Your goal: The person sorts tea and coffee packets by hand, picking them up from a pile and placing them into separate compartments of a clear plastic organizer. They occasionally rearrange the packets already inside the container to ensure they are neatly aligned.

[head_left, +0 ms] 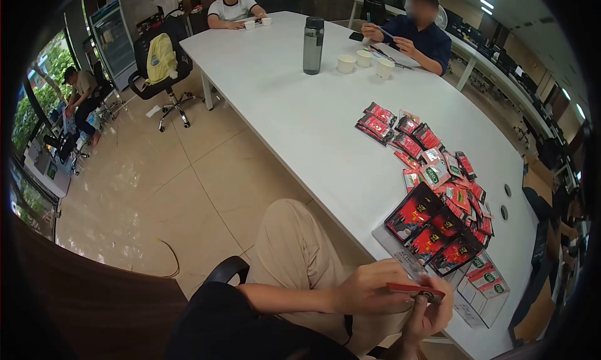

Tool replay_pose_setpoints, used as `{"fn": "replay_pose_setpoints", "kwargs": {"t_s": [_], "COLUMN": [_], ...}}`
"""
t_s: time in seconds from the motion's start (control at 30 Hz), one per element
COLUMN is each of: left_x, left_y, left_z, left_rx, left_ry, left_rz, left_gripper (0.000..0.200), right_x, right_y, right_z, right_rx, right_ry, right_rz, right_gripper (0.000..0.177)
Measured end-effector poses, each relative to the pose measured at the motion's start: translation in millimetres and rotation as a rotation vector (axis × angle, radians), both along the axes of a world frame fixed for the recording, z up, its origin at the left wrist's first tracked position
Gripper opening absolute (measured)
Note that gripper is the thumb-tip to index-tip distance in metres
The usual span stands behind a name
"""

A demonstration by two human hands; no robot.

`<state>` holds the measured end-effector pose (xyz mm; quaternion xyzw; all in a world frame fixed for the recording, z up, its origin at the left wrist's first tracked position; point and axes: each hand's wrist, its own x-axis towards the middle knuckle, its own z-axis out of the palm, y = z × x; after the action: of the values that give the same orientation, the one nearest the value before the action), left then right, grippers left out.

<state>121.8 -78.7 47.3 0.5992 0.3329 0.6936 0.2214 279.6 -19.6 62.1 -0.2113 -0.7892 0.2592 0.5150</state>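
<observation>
Both hands are occupied: the left hand (369, 289) and right hand (432, 316) grasp one flat red packet (407, 288) between bent fingers, near the white table (269, 97). Whether its seal is intact cannot be determined at this angle. Step in hand, as judged: two-handed handling of a single packet. The next move calls for a light, controlled pinch. Beyond: glossy black-and-red printed boxes (427, 232), then loose red packets (408, 145), heaped.
</observation>
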Motion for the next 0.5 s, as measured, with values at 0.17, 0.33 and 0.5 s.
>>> {"fn": "replay_pose_setpoints", "kwargs": {"t_s": [0.17,0.33,0.5], "left_x": [-12.1,-44.6,-35.9], "left_y": [-11.3,-50.9,-74.0], "left_z": [4.6,51.1,78.6], "left_rx": [-0.008,0.38,0.707], "left_ry": [-0.055,-0.056,-0.099], "left_rz": [0.043,0.086,0.024], "left_gripper": [0.04,0.057,0.052], "right_x": [-6.6,20.4,68.1], "right_y": [-5.3,17.6,35.7], "right_z": [-25.5,-46.8,-49.0], "right_rx": [-0.033,-0.133,-0.075], "right_ry": [0.16,0.401,0.342], "right_rz": [-0.124,-0.606,-0.823], "right_gripper": [0.018,0.025,0.026]}}
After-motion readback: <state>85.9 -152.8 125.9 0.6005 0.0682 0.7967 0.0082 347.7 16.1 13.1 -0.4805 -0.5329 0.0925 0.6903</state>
